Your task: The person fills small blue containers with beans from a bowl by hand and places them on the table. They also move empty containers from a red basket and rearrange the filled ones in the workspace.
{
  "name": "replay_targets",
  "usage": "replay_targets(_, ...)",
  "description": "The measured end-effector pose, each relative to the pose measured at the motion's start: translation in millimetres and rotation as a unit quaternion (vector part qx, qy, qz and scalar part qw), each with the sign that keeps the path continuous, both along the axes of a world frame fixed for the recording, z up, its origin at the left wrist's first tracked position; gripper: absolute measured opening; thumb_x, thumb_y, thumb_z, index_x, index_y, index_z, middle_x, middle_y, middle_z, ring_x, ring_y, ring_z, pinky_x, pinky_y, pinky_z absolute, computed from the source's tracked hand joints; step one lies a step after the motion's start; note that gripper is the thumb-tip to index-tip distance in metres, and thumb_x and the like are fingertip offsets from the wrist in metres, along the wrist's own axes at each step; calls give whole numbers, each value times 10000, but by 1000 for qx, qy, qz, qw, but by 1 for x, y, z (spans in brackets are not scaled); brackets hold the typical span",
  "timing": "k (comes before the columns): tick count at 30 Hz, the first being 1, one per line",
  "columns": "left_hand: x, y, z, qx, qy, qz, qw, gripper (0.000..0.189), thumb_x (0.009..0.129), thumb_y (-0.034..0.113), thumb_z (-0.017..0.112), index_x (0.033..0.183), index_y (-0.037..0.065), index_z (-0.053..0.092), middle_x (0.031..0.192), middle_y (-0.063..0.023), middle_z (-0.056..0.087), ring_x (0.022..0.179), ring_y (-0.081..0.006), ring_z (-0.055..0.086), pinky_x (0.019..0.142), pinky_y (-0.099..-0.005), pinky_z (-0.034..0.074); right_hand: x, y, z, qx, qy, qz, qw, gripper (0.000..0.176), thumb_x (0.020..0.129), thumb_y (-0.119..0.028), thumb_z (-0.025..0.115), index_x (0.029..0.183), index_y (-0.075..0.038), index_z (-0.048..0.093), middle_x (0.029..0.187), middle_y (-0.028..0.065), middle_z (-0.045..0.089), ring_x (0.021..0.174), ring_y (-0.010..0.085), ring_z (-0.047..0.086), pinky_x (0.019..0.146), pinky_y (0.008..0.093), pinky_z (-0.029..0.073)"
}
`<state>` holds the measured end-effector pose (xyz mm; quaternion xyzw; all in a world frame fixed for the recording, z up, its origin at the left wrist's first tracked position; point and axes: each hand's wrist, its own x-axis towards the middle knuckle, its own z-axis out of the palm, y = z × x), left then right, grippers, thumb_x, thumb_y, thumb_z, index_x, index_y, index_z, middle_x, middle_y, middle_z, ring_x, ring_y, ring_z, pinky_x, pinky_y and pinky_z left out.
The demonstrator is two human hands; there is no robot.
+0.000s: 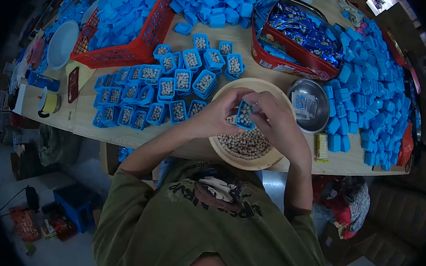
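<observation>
Over a cream-coloured basin [216, 142] with round pale beads [246, 144] in it, my left hand [218, 112] grips a small blue plastic box [245, 116]. Pale beads lie inside this box. My right hand [276, 118] is closed at the box's right side, its curled fingers against the rim; what its fingertips hold besides the box is hidden. To the left stand many similar blue boxes filled with beads [182, 80], some stacked on one another.
A red basket [147, 44] of blue pieces stands back left. A red tin [297, 64] with shiny blue packets is behind the basin. Right of it are a metal bowl [325, 107] with small packets and a heap of closed blue boxes [369, 89].
</observation>
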<state>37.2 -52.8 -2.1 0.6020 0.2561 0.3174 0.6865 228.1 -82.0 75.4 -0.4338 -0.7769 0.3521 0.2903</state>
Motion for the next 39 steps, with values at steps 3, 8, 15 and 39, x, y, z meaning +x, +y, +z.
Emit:
replay_targets(3,-2,1,0,-2,1,5,1000,880,693,35,792,1413,21,286,1396,-115,385,1314,-208,384,1069,-353,357,3,0,1,-22,-19,-5,1000,359,795,54,588,1138,-33,526,1072,155,569,1006,356,564,847,408,459)
replay_targets(8,-23,13,8,105,60,40,992,855,688,38,810,1398,41,336,1361,-118,440,1266,-192,430,999,-343,407,13,-5,-7,-12,-25,-19,999,355,804,32,601,1146,-32,532,1076,163,571,1029,360,563,855,404,463)
replay_targets(15,-54,59,37,110,143,164,970,764,722,90,787,1377,67,393,1339,-107,486,1179,-189,502,966,-365,432,30,-15,-53,-29,-172,-9,985,351,843,-125,609,1174,-37,532,1105,209,575,1052,384,564,889,450,458)
replay_targets(39,-78,257,-13,350,526,164,758,627,747,214,771,1269,-6,503,1253,-227,544,1158,-361,547,954,-411,462,23,-8,-69,-217,-347,-9,912,705,641,-172,796,1253,-79,457,1263,234,446,1182,438,445,991,490,401)
